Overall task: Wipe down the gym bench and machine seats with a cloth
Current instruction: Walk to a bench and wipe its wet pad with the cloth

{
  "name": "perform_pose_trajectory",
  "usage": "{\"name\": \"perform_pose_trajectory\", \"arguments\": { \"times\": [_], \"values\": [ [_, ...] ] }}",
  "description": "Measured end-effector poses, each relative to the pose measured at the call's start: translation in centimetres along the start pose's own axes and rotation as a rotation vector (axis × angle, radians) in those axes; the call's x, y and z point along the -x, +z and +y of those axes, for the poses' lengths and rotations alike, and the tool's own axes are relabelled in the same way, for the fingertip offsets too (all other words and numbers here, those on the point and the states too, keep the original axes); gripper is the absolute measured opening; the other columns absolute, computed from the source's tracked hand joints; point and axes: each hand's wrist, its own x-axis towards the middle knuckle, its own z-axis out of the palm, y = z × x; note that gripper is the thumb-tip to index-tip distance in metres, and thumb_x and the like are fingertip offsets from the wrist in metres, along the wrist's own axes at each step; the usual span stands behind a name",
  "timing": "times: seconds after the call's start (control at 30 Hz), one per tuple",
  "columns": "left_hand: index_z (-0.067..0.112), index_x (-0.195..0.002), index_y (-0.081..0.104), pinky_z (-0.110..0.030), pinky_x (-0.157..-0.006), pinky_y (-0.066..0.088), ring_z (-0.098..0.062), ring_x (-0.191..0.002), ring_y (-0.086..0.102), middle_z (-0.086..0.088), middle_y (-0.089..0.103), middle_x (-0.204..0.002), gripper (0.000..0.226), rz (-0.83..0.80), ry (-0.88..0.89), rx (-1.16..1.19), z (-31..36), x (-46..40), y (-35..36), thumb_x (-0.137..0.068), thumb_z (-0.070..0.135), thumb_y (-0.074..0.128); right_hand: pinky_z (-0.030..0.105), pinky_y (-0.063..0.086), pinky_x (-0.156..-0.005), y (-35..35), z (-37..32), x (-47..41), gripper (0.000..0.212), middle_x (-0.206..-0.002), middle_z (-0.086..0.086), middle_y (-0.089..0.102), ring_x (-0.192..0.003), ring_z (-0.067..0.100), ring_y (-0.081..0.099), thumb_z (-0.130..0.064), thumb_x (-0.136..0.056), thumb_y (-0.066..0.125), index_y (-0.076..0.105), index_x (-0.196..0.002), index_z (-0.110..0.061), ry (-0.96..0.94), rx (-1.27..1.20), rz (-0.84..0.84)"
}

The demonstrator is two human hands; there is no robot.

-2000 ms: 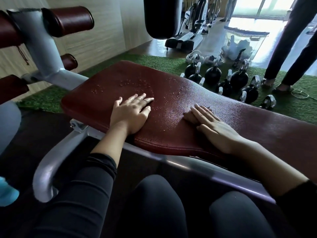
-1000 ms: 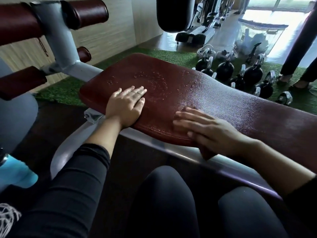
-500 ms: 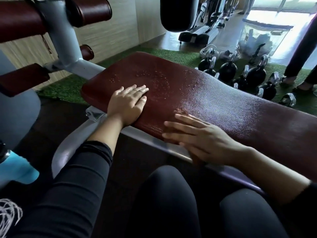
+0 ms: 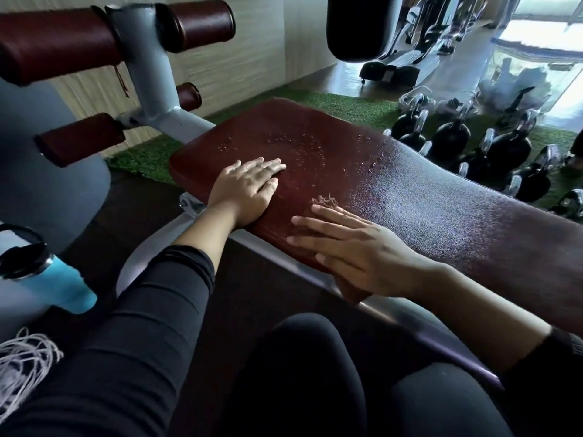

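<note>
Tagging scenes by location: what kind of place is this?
Most likely a gym. A padded dark red bench on a grey metal frame with roller pads, a cluster of black kettlebells on green turf, and what look like cardio machines beyond.

Bench pad [image 4: 410, 197] was dark red w/ pebbled grain; frame [image 4: 151, 67] pale grey; bottle [image 4: 60, 288] bright blue; turf [image 4: 347, 108] green; kettlebells [image 4: 504, 149] black; sleeves [image 4: 164, 298] black.
</note>
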Motion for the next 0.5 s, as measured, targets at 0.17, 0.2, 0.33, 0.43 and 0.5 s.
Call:
{"name": "perform_pose_trajectory", "arguments": {
  "times": [0.17, 0.2, 0.33, 0.43, 0.5],
  "values": [
    [0.043, -0.15, 0.02, -0.032, -0.119, 0.0, -0.001, -0.146, 0.007, 0.022, 0.014, -0.158, 0.047, -0.085, -0.075, -0.099, 0.6, -0.2, -0.3, -0.104, 0.033, 0.023, 0.031, 0.015, -0.119, -1.6, 4.2, 2.1, 0.044, -0.152, -0.012, 0.03, -0.144, 0.007, 0.013, -0.036, -0.1, 0.029, 0.034, -0.143, -0.036, 0.033, -0.138, -0.049],
    [0.043, -0.15, 0.017, -0.033, -0.119, 0.0, -0.001, -0.146, 0.006, 0.022, 0.012, -0.158, 0.048, -0.1, -0.083, -0.107, 0.8, -0.3, -0.4, -0.104, 0.033, 0.023, 0.03, 0.014, -0.119, -1.7, 4.7, 2.0, 0.045, -0.152, -0.013, 0.029, -0.144, 0.005, 0.012, -0.039, -0.099, 0.026, 0.032, -0.143, -0.038, 0.057, -0.15, -0.049],
    [0.042, -0.151, 0.014, -0.034, -0.119, -0.002, -0.003, -0.147, 0.003, 0.021, 0.009, -0.159, 0.048, -0.158, -0.1, -0.103, 1.2, -0.3, -0.9, -0.105, 0.032, 0.02, 0.014, 0.001, -0.116, -1.4, 5.4, 1.6, 0.045, -0.15, -0.022, 0.022, -0.143, -0.002, 0.006, -0.045, -0.096, 0.022, 0.026, -0.142, -0.046, 0.127, -0.134, -0.035],
    [0.043, -0.152, 0.009, -0.036, -0.119, -0.005, -0.003, -0.147, -0.001, 0.02, 0.004, -0.16, 0.048, -0.226, -0.118, -0.122, 1.4, -0.6, -1.2, -0.104, 0.036, 0.017, 0.007, -0.005, -0.111, -1.3, 5.3, 1.5, 0.044, -0.149, -0.025, 0.019, -0.14, -0.007, 0.004, -0.041, -0.097, 0.027, 0.026, -0.141, -0.047, 0.17, -0.133, -0.031],
    [0.043, -0.152, 0.004, -0.04, -0.119, -0.008, -0.004, -0.147, -0.005, 0.017, -0.002, -0.161, 0.049, -0.28, -0.124, -0.143, 1.7, -1.5, -1.3, -0.104, 0.042, 0.014, 0.006, -0.006, -0.11, -1.7, 5.6, 1.1, 0.044, -0.15, -0.026, 0.019, -0.14, -0.008, 0.003, -0.043, -0.096, 0.025, 0.025, -0.14, -0.051, 0.235, -0.142, -0.023]
  ]
}}
